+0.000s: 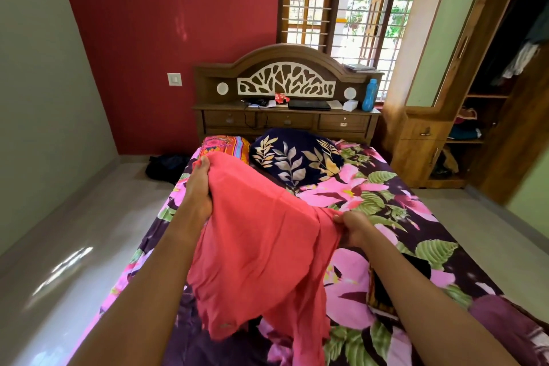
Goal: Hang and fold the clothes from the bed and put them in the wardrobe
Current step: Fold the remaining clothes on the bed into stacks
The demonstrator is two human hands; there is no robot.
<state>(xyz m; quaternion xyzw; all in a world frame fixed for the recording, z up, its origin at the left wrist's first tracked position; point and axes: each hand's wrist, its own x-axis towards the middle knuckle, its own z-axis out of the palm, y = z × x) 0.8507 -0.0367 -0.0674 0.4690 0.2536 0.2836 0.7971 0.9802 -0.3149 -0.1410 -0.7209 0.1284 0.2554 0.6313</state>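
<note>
Pink garment in left hand and right hand partly hides bedsheet.

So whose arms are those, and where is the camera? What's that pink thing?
Those arms belong to a person, not a machine. The camera sits on their head and looks forward and down, so you see what they see. The left hand and the right hand each grip an edge of a coral-pink garment, holding it up over the bed with its flowery sheet. A dark leafy pillow lies near the headboard, and a purple cloth lies by the right arm. The open wardrobe stands on the right.
</note>
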